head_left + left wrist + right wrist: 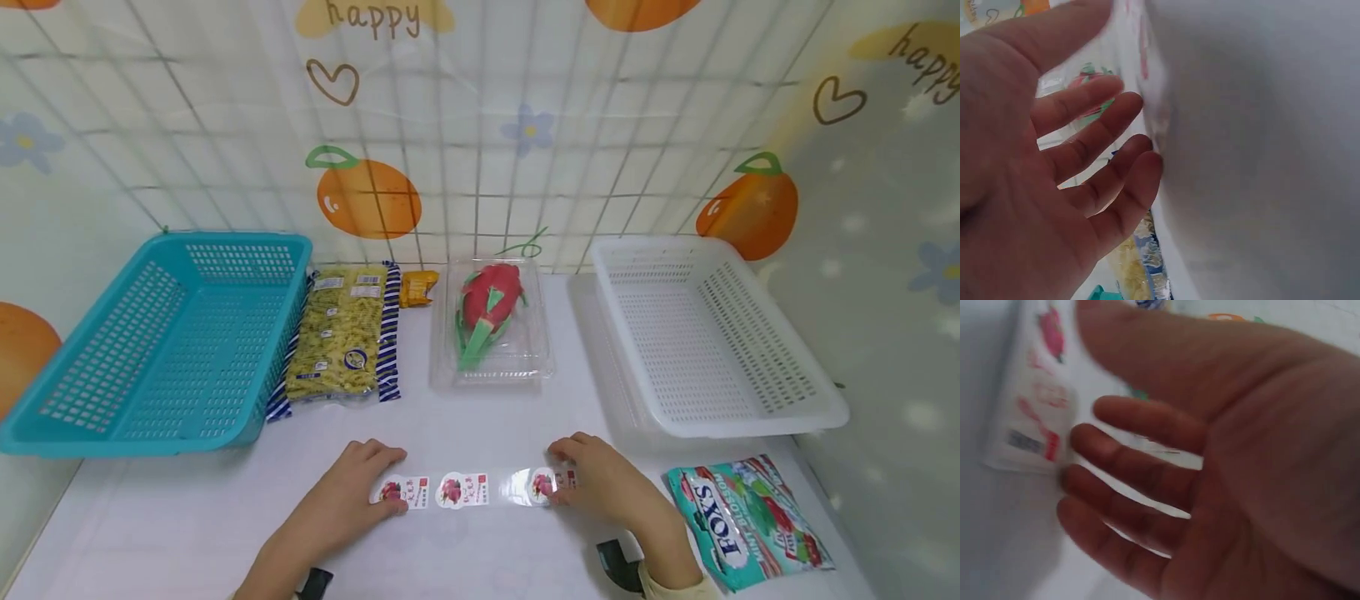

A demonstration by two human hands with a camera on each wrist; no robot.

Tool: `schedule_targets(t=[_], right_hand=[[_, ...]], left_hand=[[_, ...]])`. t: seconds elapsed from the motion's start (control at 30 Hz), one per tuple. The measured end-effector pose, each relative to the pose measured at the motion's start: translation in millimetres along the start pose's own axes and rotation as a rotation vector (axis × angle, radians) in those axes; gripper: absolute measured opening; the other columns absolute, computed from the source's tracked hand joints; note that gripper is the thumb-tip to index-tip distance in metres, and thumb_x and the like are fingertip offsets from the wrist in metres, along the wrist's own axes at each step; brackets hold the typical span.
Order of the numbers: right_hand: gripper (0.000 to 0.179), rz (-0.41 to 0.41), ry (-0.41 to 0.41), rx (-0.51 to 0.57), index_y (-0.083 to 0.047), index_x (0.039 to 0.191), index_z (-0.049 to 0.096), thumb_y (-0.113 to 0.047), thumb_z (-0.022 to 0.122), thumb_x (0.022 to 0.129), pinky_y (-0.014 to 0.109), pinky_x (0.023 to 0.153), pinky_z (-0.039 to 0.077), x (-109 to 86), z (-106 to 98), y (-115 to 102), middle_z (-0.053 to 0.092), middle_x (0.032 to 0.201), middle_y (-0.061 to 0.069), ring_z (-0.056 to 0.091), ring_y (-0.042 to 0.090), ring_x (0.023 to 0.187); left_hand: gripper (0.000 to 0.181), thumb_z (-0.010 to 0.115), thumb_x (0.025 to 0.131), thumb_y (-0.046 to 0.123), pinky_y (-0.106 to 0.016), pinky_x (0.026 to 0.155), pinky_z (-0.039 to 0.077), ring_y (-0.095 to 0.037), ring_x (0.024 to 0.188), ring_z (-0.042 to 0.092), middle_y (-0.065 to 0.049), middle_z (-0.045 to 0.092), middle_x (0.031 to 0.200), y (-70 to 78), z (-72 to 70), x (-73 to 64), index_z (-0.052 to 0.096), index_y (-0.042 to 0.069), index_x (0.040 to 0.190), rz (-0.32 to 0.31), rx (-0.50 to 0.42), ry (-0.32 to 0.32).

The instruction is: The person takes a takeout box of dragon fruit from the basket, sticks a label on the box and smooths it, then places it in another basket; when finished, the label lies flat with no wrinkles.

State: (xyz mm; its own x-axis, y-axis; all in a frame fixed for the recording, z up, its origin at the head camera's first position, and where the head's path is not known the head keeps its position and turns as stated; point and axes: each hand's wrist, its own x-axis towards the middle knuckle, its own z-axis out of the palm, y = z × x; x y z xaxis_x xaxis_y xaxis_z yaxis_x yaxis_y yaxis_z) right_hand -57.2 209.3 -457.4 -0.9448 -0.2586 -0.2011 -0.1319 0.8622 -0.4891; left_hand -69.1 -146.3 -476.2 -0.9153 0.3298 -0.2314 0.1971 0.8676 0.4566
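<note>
A clear strip of label stickers (pixel 462 490), printed with pink dragon fruit and red lettering, lies crosswise on the white table near the front. My left hand (pixel 352 492) is at its left end, thumb at the near edge and fingers at the far edge. At the other end, my right hand (pixel 611 483) has its thumb over the last label and its fingers beyond the far edge. Both wrist views show loosely bent, spread fingers; the left thumb tip (pixel 1094 15) runs out of frame. Behind the strip sits a clear plastic box (pixel 536 333) containing a red dragon fruit (pixel 491 296) with green scales.
A teal basket (pixel 258 429) stands at the left, a white basket (pixel 750 425) at the right. Beside the teal one lie a pasta bag (pixel 337 333) and a small orange packet (pixel 417 288). A green FOX'S candy bag (pixel 750 521) lies right of my right hand.
</note>
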Motion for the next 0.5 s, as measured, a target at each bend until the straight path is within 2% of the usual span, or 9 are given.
schedule_targets(t=[0.13, 0.27, 0.37, 0.5], right_hand=[[0.050, 0.000, 0.028, -0.042, -0.010, 0.114, 0.071, -0.017, 0.094, 0.069, 0.043, 0.097, 0.054, -0.7, 8.3, -0.1, 0.065, 0.105, -0.002, 0.062, 0.016, 0.101], [0.046, -0.005, 0.050, -0.035, -0.010, 0.109, 0.071, -0.013, 0.093, 0.069, 0.041, 0.093, 0.054, -0.9, 9.6, 0.5, 0.065, 0.100, -0.004, 0.062, 0.015, 0.097], [0.039, -0.007, 0.038, -0.020, -0.014, 0.102, 0.070, -0.011, 0.093, 0.069, 0.034, 0.084, 0.053, -1.4, 9.3, 1.0, 0.062, 0.090, -0.007, 0.056, 0.011, 0.087], [0.034, -0.010, 0.008, 0.018, -0.017, 0.092, 0.066, -0.009, 0.091, 0.071, 0.026, 0.072, 0.044, -1.2, 9.4, 1.7, 0.054, 0.080, -0.007, 0.047, 0.009, 0.078]], left_hand=[[0.057, 0.089, 0.078, 0.037, -0.041, 0.105, 0.052, -0.014, 0.111, 0.050, 0.007, 0.062, 0.121, 0.2, 2.0, 0.3, 0.068, 0.020, 0.128, -0.009, 0.021, -0.034], [0.052, 0.089, 0.078, 0.034, -0.041, 0.103, 0.052, -0.012, 0.106, 0.050, 0.007, 0.062, 0.115, 1.0, 2.1, 1.5, 0.069, 0.020, 0.124, -0.028, 0.004, -0.048], [0.048, 0.089, 0.078, 0.033, -0.040, 0.102, 0.052, -0.011, 0.102, 0.049, 0.009, 0.062, 0.110, 1.7, 1.7, 2.3, 0.069, 0.021, 0.119, -0.036, -0.006, -0.057], [0.040, 0.088, 0.079, 0.034, -0.037, 0.095, 0.052, -0.010, 0.097, 0.046, 0.012, 0.059, 0.101, 0.9, 0.6, 2.8, 0.069, 0.023, 0.112, -0.025, 0.003, -0.072]])
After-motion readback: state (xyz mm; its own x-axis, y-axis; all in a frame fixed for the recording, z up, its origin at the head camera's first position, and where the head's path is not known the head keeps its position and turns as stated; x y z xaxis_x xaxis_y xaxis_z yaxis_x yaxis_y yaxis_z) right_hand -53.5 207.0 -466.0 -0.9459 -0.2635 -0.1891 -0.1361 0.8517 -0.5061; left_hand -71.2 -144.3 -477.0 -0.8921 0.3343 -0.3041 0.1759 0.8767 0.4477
